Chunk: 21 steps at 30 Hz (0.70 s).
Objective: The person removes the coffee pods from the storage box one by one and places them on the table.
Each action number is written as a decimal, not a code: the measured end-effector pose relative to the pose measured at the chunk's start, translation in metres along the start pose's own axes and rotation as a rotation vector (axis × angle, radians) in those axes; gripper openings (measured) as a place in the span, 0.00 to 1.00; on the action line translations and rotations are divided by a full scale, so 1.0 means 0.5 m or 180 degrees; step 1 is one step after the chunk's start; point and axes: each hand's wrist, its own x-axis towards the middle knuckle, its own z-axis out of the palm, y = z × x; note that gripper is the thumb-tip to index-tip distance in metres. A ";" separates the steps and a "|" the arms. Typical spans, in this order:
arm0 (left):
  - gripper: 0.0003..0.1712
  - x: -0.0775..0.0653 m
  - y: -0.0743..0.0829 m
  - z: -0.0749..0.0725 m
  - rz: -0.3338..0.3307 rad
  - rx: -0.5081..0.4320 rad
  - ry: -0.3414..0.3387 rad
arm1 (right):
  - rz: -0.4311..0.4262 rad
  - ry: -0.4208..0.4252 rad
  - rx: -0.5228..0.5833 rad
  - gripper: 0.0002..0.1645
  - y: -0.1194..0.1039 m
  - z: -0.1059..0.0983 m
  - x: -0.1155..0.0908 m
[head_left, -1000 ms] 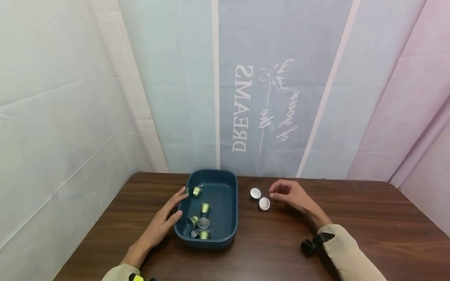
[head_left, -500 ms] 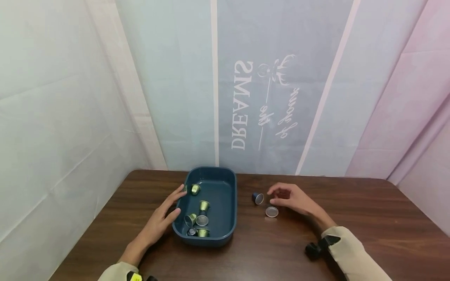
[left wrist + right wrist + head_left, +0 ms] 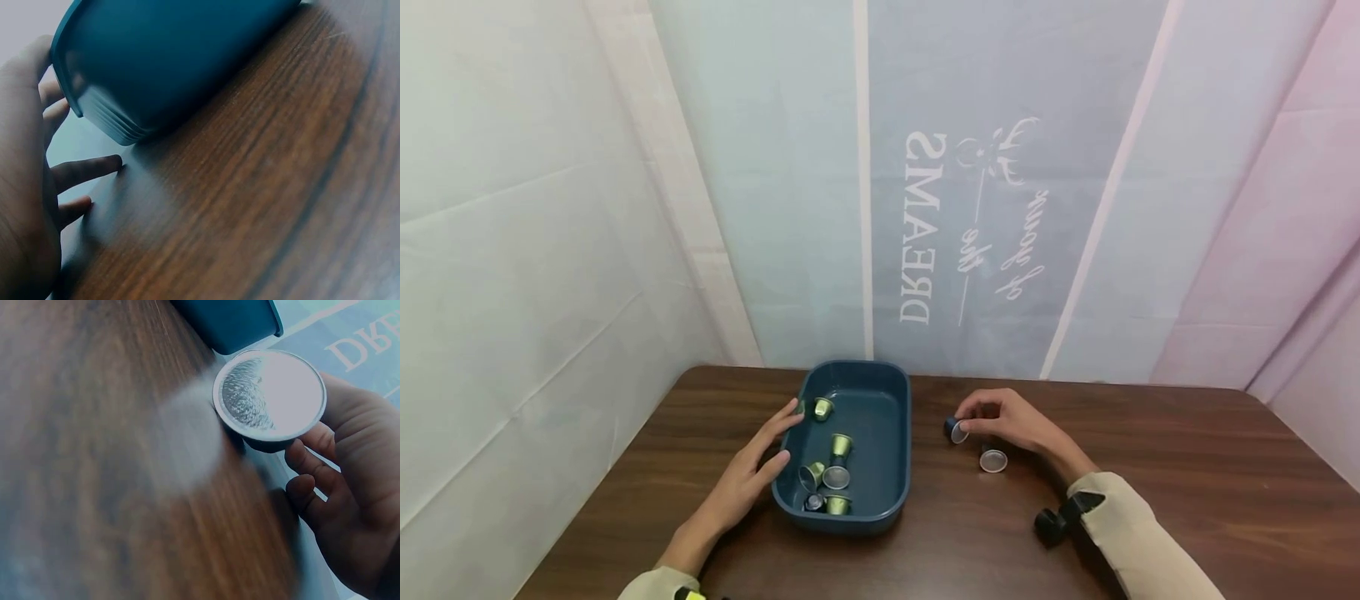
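Note:
In the head view a dark blue plastic basin (image 3: 886,523) stands left of centre, with several green coffee capsules (image 3: 842,446) and a dark one (image 3: 815,502) inside. My left hand (image 3: 747,479) rests along its left rim with fingers outstretched; the left wrist view shows the basin's outer wall (image 3: 156,62) beside the fingers. To the right of the basin, my right hand (image 3: 1011,421) pinches a blue coffee capsule (image 3: 951,428) between thumb and forefinger. A second capsule (image 3: 993,462) lies nearer me, silver lid showing. That silver lid (image 3: 270,397) hides the fingertips in the right wrist view.
Dark wood-grain tabletop (image 3: 970,533) lies under everything. Behind it hangs a printed cloth backdrop (image 3: 797,208), with more cloth at both sides. A black wrist camera (image 3: 1052,527) sits by the right sleeve.
My right hand has moved left onto the blue capsule. Both loose capsules have tipped from lids facing up, and the nearer one has shifted right and towards me. The left hand stays on the basin.

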 end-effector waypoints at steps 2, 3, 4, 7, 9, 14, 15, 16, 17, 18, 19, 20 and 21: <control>0.31 0.001 0.001 0.000 0.0003 -0.0005 -0.0015 | 0.0028 -0.0009 -0.0048 0.06 -0.002 0.000 0.003; 0.30 0.001 0.000 0.000 0.0001 -0.0006 -0.0013 | 0.0035 -0.0007 -0.0063 0.05 -0.001 0.000 0.004; 0.30 0.001 0.000 0.000 0.0001 -0.0007 -0.0004 | 0.0043 -0.0005 -0.0086 0.05 0.000 0.001 0.005; 0.30 0.002 -0.002 0.001 0.0009 -0.0011 -0.0004 | 0.0060 -0.0015 -0.0127 0.04 -0.002 0.003 0.008; 0.30 0.003 -0.002 0.001 0.0004 -0.0004 -0.0011 | 0.0078 -0.0022 -0.0151 0.03 -0.003 0.003 0.011; 0.31 0.002 -0.004 0.001 -0.0035 -0.0004 -0.0032 | 0.0130 0.0010 -0.0143 0.03 -0.005 0.009 0.021; 0.31 0.002 -0.005 0.001 -0.0041 -0.0011 -0.0033 | 0.0143 0.0023 -0.0124 0.04 -0.006 0.010 0.023; 0.31 0.001 -0.006 0.001 -0.0044 -0.0013 -0.0036 | 0.0159 0.0032 -0.0099 0.04 -0.007 0.011 0.025; 0.31 0.001 -0.006 0.001 -0.0043 -0.0014 -0.0033 | 0.0177 0.0040 -0.0080 0.04 -0.008 0.012 0.027; 0.30 0.002 -0.007 0.001 -0.0039 -0.0013 -0.0027 | 0.0203 0.0047 -0.0056 0.04 -0.009 0.012 0.029; 0.30 0.002 -0.007 0.001 -0.0040 -0.0024 -0.0025 | 0.0234 0.0051 -0.0038 0.05 -0.010 0.012 0.030; 0.30 0.002 -0.007 0.001 -0.0032 -0.0023 -0.0024 | 0.0268 0.0053 -0.0027 0.05 -0.011 0.012 0.032; 0.30 0.001 -0.008 0.001 -0.0029 -0.0027 -0.0023 | 0.0300 0.0054 -0.0020 0.05 -0.012 0.012 0.033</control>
